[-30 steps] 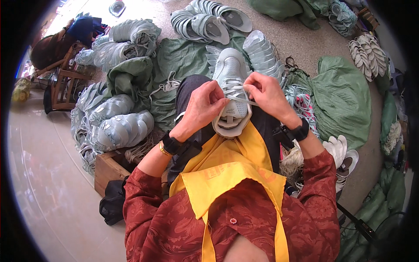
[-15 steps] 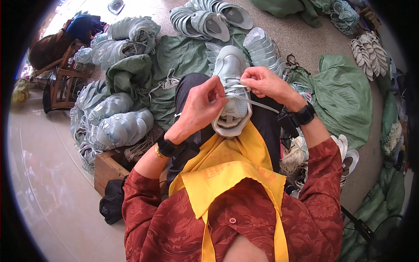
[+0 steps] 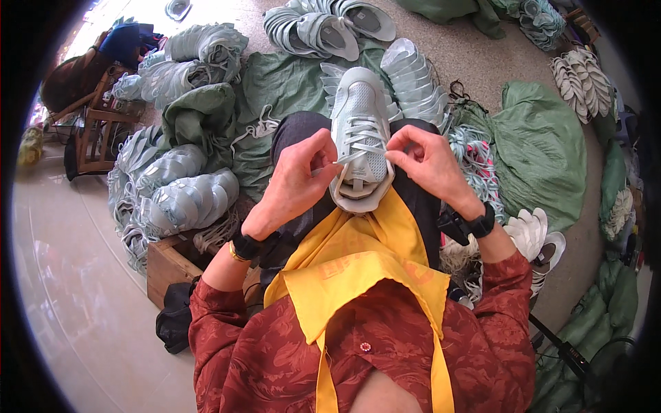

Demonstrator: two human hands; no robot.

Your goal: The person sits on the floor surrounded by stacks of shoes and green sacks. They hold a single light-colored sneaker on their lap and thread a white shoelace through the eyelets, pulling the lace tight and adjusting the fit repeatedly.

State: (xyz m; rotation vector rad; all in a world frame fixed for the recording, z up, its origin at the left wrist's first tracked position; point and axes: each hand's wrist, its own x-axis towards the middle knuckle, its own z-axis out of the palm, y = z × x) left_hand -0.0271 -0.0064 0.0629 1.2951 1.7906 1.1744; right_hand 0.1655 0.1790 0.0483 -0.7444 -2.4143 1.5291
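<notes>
A pale gray-green sneaker (image 3: 359, 103) is in the upper middle of the frame, between the person's knees (image 3: 292, 131). Its toe points to the top of the frame, and its heel end is by the yellow apron (image 3: 354, 237). A pale lace (image 3: 351, 157) goes back and forth over the front of the shoe. The left hand (image 3: 301, 168), on the left side of the shoe, pinches a loose bit of lace between thumb and finger. The right hand (image 3: 428, 165) is on the other side, its thumb and first finger close together by the edge of the lace rows. I can't tell if those fingertips have lace between them (the fingers hide that spot).

To work the lace well, I think it helps to keep it flat, with no twist, and to pull both sides the same amount. A soft, even tug should be enough; a hard one could bunch up the tongue (image 3: 375, 165). Snug knees should help stop the shoe from rolling.

More shoe uppers (image 3: 189, 203) lie in rows at the left of the frame. A green sack (image 3: 540, 162) is at the upper right.
</notes>
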